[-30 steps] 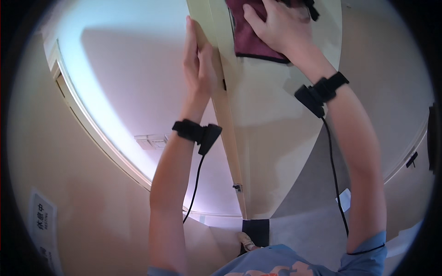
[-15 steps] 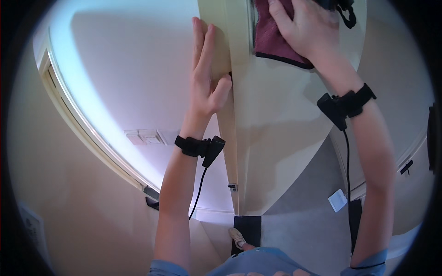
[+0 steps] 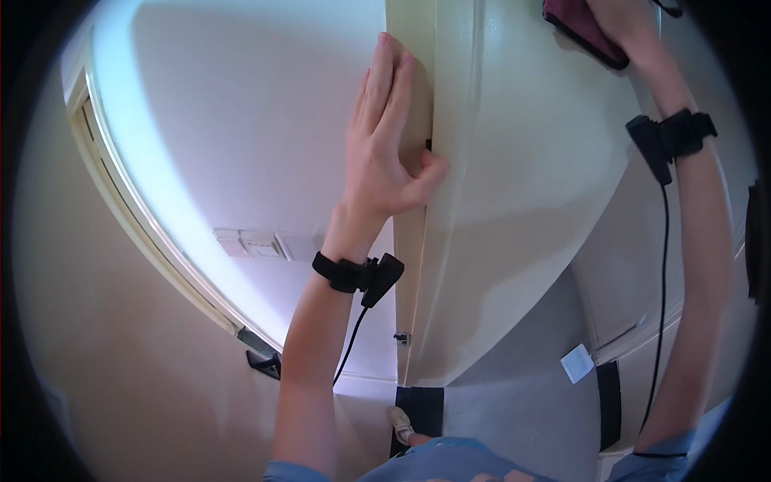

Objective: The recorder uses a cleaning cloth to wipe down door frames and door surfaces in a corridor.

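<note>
Door [image 3: 514, 161]: smooth cream paint, slight sheen. Cloth [image 3: 580, 26]: maroon, soft, matt. Wall [image 3: 241, 120]: matt paint.

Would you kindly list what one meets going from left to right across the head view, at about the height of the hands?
Curved pale door frame → white wall switch plate → left hand flat on the cream door's edge → cream door panel → dark maroon cloth → right hand, with a black wrist strap below.
</note>
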`<action>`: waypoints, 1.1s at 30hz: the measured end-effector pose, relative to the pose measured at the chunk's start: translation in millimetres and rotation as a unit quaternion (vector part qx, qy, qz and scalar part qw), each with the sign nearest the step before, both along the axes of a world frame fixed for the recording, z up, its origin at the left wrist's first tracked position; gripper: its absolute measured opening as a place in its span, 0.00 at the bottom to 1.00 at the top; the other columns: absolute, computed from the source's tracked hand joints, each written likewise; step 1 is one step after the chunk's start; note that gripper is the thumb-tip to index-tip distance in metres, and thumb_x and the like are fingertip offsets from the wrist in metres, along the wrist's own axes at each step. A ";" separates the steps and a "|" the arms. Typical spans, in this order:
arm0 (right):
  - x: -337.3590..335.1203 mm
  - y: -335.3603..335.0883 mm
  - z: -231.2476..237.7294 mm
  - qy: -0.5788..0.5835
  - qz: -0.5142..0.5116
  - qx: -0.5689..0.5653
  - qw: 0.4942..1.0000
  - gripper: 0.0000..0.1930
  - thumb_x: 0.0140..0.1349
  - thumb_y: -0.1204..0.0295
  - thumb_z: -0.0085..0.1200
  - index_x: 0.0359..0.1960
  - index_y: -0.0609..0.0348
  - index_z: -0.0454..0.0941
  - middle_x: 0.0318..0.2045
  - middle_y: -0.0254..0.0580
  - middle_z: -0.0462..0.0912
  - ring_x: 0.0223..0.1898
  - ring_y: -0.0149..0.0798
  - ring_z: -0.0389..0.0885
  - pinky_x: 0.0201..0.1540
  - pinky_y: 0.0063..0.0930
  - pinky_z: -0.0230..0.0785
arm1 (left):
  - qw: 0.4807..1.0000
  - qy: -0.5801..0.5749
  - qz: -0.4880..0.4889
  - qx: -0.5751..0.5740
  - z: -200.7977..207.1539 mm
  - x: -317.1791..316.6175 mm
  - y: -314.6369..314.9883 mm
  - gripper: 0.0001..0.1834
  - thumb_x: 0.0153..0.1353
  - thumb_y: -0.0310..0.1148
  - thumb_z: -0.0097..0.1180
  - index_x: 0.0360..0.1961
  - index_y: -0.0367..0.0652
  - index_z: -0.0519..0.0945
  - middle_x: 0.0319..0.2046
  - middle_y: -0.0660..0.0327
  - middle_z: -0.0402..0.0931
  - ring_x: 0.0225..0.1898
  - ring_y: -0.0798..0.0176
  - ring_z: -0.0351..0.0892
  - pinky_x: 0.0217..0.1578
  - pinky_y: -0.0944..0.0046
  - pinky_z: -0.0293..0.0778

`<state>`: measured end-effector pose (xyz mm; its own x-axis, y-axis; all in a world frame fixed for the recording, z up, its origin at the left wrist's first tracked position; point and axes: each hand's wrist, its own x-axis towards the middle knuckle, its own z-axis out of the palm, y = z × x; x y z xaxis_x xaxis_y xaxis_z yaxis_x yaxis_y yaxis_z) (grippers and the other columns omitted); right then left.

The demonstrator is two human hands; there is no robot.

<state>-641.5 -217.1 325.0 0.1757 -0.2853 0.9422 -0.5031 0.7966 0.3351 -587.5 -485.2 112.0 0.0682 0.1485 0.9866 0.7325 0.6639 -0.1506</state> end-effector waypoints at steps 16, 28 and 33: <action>3.1 1.5 -36.1 -0.063 -0.070 -0.089 0.992 0.33 0.76 0.50 0.41 0.69 0.68 0.67 0.63 0.70 0.73 0.67 0.63 0.71 0.70 0.43 0.61 | 0.996 -0.043 -0.080 -0.021 -11.6 -1.9 -2.8 0.52 0.40 0.30 0.52 0.74 0.29 0.62 0.79 0.39 0.44 0.80 0.41 0.45 0.76 0.47 0.47; -7.0 -1.9 -30.4 0.011 -0.030 -0.031 0.999 0.32 0.76 0.54 0.42 0.69 0.69 0.65 0.63 0.70 0.73 0.67 0.62 0.70 0.70 0.44 0.60 | 0.991 0.090 -0.092 -0.030 23.6 -4.1 -21.0 0.39 0.62 0.45 0.56 0.70 0.31 0.68 0.75 0.41 0.58 0.77 0.38 0.54 0.75 0.45 0.50; -3.9 9.4 -29.8 -0.055 -0.049 -0.054 0.996 0.33 0.74 0.52 0.43 0.70 0.68 0.66 0.57 0.69 0.78 0.61 0.63 0.76 0.65 0.47 0.66 | 0.994 0.075 -0.035 0.067 152.5 4.5 49.9 0.29 0.65 0.32 0.51 0.65 0.29 0.71 0.70 0.38 0.64 0.72 0.37 0.63 0.71 0.46 0.61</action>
<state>-645.3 -207.6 295.2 0.0454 -0.1923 0.9803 -0.4494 0.8724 0.1920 -583.0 -435.2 264.4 0.2216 0.0061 0.9751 0.7532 0.6341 -0.1751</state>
